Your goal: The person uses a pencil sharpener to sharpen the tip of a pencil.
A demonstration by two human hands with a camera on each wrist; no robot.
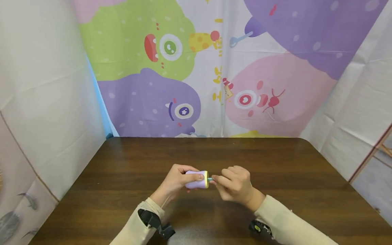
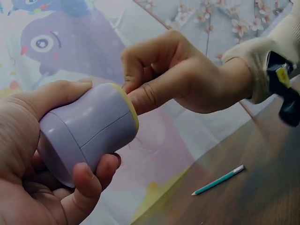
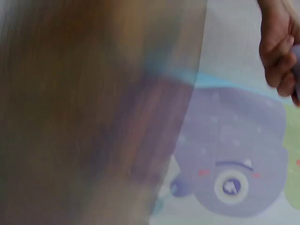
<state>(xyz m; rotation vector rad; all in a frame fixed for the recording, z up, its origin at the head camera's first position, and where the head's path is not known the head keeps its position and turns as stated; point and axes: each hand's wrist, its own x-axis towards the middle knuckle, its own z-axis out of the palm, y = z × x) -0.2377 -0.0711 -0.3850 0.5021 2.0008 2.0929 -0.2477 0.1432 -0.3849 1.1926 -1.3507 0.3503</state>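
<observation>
My left hand [image 1: 180,182] grips a small purple pencil sharpener [image 1: 194,180], lying sideways above the table, its yellow-rimmed end facing right. The thumb lies along its top, and in the left wrist view curled fingers support its lower side. My right hand [image 1: 234,183] pinches a thin teal pencil [image 1: 210,179] that runs into the yellow end; most of the pencil is hidden by that hand. Close up, the right fingertips sit right at the yellow rim [image 2: 129,107]. In the right wrist view, the left hand [image 3: 280,61] and part of the purple sharpener show at the edge.
A teal pencil [image 2: 218,180] with a pale end lies on the dark wooden table [image 1: 147,153]. A curtain with cartoon monsters [image 1: 211,68] hangs behind the table, and pale cloth walls [image 1: 52,85] stand at the sides. A blurred brown surface fills the right wrist view's left.
</observation>
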